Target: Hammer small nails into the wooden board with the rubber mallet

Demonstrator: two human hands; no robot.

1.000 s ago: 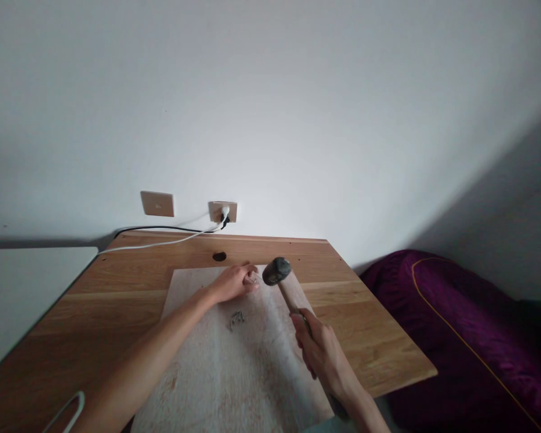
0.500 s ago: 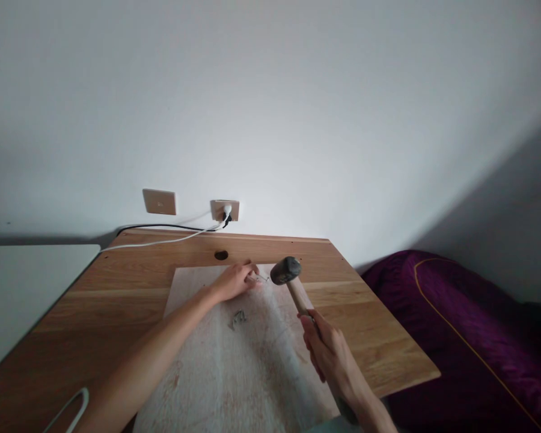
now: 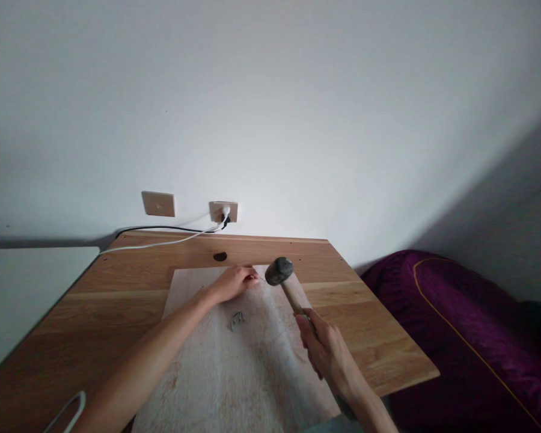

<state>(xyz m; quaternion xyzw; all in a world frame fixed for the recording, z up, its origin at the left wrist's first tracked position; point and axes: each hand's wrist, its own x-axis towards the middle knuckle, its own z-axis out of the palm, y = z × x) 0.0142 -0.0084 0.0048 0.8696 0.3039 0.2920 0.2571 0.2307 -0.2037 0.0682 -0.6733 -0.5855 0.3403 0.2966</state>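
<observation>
My right hand [image 3: 327, 346] is wrapped round the wooden handle of a mallet [image 3: 279, 271] with a dark, blocky head. The mallet's head hangs above the far right part of a pale wooden board [image 3: 198, 373]. Near the board's far edge, the fingers of my left hand [image 3: 234, 282] are pinched on a thin nail [image 3: 262, 278], which points toward the mallet's head and is mostly hidden. A small pile of nails [image 3: 237, 319] lies on the board, nearer to me than my left hand.
Under the board is a wooden table [image 3: 379, 337] with a cable hole [image 3: 220, 256]. Cables [image 3: 162, 245] run along its back to a wall socket [image 3: 223, 211]. A white panel [image 3: 31, 300] stands at left; purple fabric [image 3: 433, 313] lies at right.
The mallet's head has shifted slightly left, closer to my left fingers. Less of the nail shows past my left fingertips now. The pile of nails has stayed in place.
</observation>
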